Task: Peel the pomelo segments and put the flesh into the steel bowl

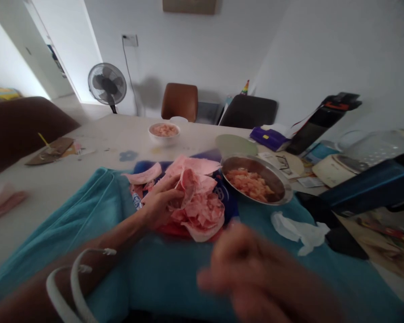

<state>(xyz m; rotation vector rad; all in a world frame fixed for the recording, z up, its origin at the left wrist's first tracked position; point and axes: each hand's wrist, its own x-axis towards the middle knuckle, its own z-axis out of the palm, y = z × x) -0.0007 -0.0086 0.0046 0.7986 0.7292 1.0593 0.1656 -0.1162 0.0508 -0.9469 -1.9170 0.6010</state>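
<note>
My left hand [160,202] reaches forward over a teal cloth [87,211] and curls its fingers onto a heap of pink peel pieces [198,206] lying on a blue printed bag [227,197]. My right hand [256,273] hovers close to the camera at the lower right, heavily blurred, so its fingers cannot be read. A metal bowl [283,190] holding orange-pink fruit chunks stands just right of the heap.
A white bowl [164,137] with pink pieces stands farther back on the table. A crumpled white tissue [298,231] lies right of the heap. Appliances and clutter fill the right side. A fan [107,85] and chairs stand beyond the table.
</note>
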